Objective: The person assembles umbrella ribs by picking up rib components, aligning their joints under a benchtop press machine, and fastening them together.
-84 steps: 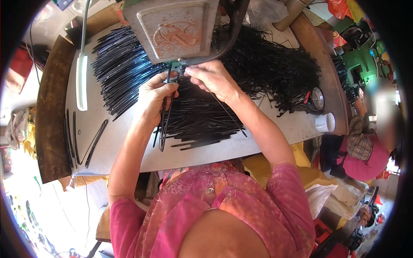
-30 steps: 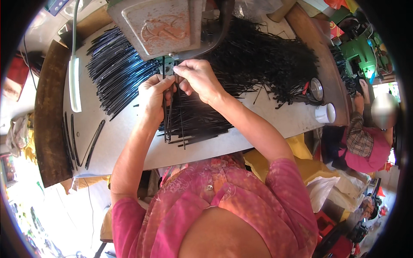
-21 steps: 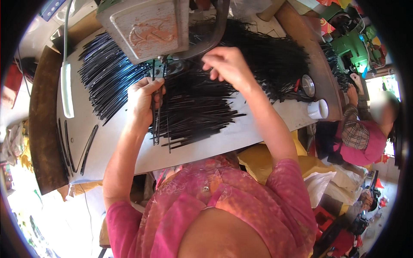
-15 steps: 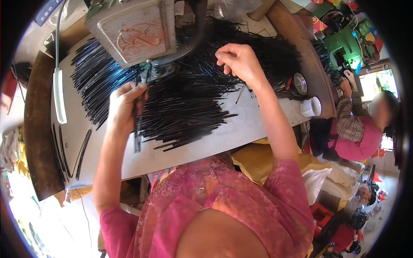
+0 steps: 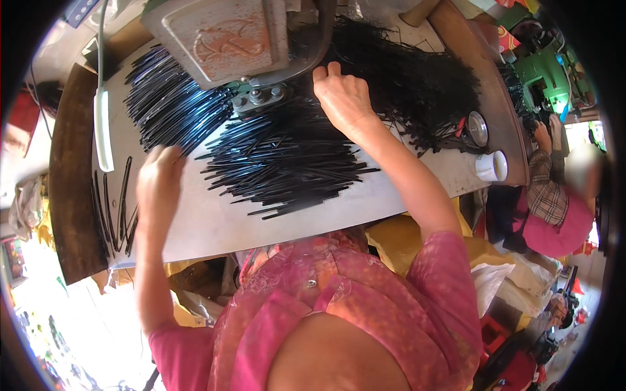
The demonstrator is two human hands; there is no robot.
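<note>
My left hand (image 5: 158, 186) hangs, smeared by motion, at the near end of the left pile of thin black strips (image 5: 176, 107). Its fingers look bent; no strip shows clearly in them. Over the far black heap (image 5: 407, 85), my right hand (image 5: 343, 98) has its fingers curled in and its back upward. Whatever it may hold is hidden. Between my hands lies a middle pile of black strips (image 5: 280, 163). A grey metal machine head (image 5: 218, 42) with a rusty raised emblem stands above the piles, a bolted plate (image 5: 257, 96) under it.
Several loose strips (image 5: 122, 195) lie by the wooden rim (image 5: 78, 176) at left. A white cup (image 5: 491, 166) and a round metal dish (image 5: 477, 128) stand at right. A lamp tube (image 5: 103, 130) hangs at left. Another person (image 5: 554, 212) works by a green machine (image 5: 541, 78).
My left hand has moved left and nearer, away from the machine; the strip seen in it before no longer shows. My right hand has shifted left, with its fingers more curled. The view has shifted slightly.
</note>
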